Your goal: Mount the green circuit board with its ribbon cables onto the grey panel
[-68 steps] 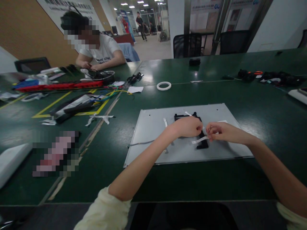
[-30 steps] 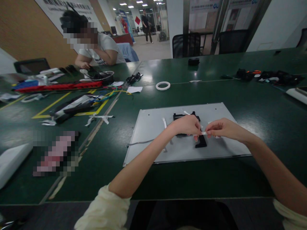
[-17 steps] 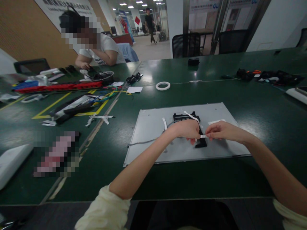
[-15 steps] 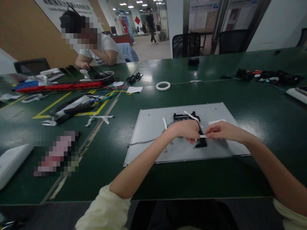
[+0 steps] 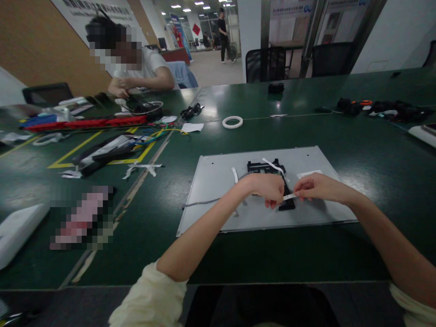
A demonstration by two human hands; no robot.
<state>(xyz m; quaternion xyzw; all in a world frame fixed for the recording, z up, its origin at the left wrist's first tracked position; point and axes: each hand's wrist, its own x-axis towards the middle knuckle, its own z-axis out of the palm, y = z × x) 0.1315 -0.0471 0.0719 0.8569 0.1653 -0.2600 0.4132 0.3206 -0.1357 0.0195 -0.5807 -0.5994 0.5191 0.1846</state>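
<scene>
A short strip of white tape (image 5: 289, 196) is stretched between my two hands. My left hand (image 5: 270, 187), fingers curled, grips its left end. My right hand (image 5: 311, 186) pinches the other end between thumb and fingers. Under them a black plastic frame (image 5: 289, 205) lies on a light grey panel (image 5: 204, 181); my left hand hides part of it. One tape piece (image 5: 273, 165) sticks to the frame's top, and another (image 5: 235, 175) stands on the panel to the left. A grey cable (image 5: 200, 202) runs from beneath my left wrist past the panel's left edge.
A roll of white tape (image 5: 232, 122) lies beyond the panel. To the left are a blurred-out pink object (image 5: 81, 215), tape scraps (image 5: 143, 169) and a black bundle with cables (image 5: 105, 152). Across the green table (image 5: 259, 254) a person (image 5: 146, 68) sits handling black cords.
The tape strip between my hands now slants up to the right; before it was nearly level. Across the table, the person's raised hand has come down. A walker in the back has moved right.
</scene>
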